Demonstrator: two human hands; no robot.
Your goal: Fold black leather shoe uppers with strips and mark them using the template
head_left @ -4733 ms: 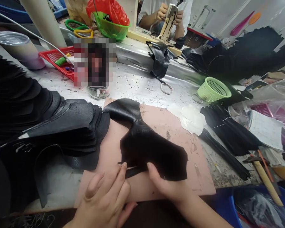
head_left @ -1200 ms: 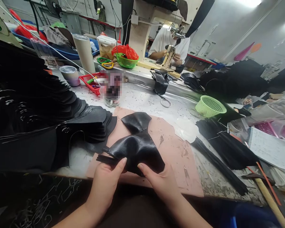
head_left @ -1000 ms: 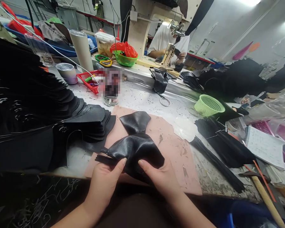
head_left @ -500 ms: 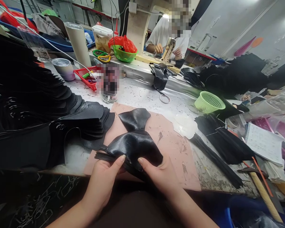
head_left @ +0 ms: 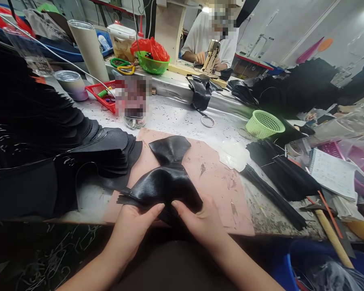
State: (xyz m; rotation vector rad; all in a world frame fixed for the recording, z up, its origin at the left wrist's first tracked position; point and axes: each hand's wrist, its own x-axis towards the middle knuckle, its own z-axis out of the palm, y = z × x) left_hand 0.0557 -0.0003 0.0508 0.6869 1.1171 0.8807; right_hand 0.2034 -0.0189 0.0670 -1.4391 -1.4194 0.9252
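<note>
A shaped black leather piece (head_left: 166, 178) lies folded and bulged over the pink cutting mat (head_left: 218, 186) at the table's near edge. My left hand (head_left: 133, 226) pinches its near left edge, thumb on top, where thin black strips stick out to the left. My right hand (head_left: 202, 222) grips the near right part of the same piece, thumb pressed on the leather. The two thumbs almost meet. A thick stack of black leather pieces (head_left: 48, 133) rests on the left, touching the mat.
Black strips (head_left: 279, 178) and a green basket (head_left: 264, 124) lie to the right, with a notebook (head_left: 333, 173) and a hammer (head_left: 327, 230) beyond. A red tray (head_left: 101, 89), a jar (head_left: 135, 120) and cups stand behind. Another person works at a sewing machine (head_left: 210, 56) at the back.
The flat leather piece has been gathered up and folded toward the table edge. Over the last second both hands kept their grip and the thumbs drew closer together.
</note>
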